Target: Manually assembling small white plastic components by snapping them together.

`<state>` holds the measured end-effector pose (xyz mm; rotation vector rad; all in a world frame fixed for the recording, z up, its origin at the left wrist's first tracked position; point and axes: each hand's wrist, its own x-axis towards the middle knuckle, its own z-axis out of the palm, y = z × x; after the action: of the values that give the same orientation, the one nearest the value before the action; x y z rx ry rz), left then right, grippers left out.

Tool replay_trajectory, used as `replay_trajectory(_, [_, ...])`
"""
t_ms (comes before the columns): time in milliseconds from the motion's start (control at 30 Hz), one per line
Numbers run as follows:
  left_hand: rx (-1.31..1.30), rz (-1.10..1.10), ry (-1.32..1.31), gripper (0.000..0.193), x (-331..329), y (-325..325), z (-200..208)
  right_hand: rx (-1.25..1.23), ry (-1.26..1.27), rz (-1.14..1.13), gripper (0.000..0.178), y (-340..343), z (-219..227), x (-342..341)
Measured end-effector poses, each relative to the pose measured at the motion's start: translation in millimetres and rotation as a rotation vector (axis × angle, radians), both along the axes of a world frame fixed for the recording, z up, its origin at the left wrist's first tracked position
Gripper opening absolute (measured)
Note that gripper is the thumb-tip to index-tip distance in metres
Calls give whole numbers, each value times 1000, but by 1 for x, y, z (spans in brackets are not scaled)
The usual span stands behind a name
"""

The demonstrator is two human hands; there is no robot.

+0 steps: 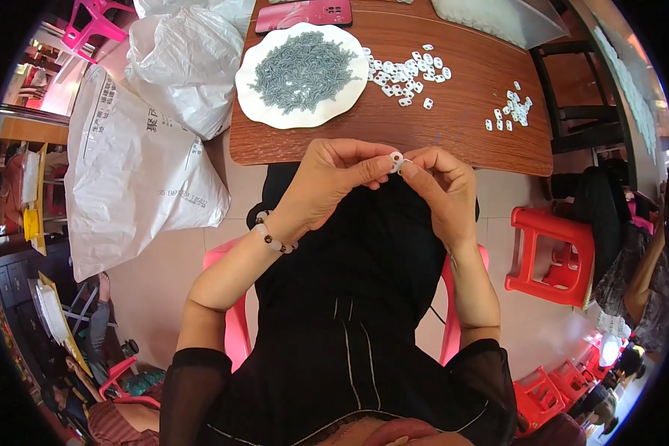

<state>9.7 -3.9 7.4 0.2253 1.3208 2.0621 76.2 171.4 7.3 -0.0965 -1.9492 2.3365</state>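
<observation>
The left hand (327,178) and right hand (444,189) are meeting at the near edge of the brown table (472,88), above black clothing (349,267); open wood is stretching between the fingers and the objects beyond. The left thumb and forefinger are closing on a white two-holed piece (396,161), which is lying between their tips. The right thumb and forefinger are sitting nearly together at its right side; whether they are gripping it cannot be told. Farther out, small grey parts (305,70) are covering a scalloped white plate (301,119); to its right, a loose pile of white pieces (406,73) and a smaller cluster (519,111) are lying. White sacks (145,186) are standing left, a red stool (524,249) right.
</observation>
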Motion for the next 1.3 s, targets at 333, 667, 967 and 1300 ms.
replay_trajectory(333, [-44,6,96,24,-1,-2,-3,-41,-27,39,8,0,1,-2])
replay_trajectory(667, [26,-122,-12,23,-7,-8,2,205,180,152,45,3,3,-7])
replay_trajectory(967, [69,-156,-123,22,-6,-10,7,245,266,174,41,2,2,-10])
replay_trajectory(1300, [37,-144,-90,22,0,-12,8,272,305,137,37,-4,1,-9])
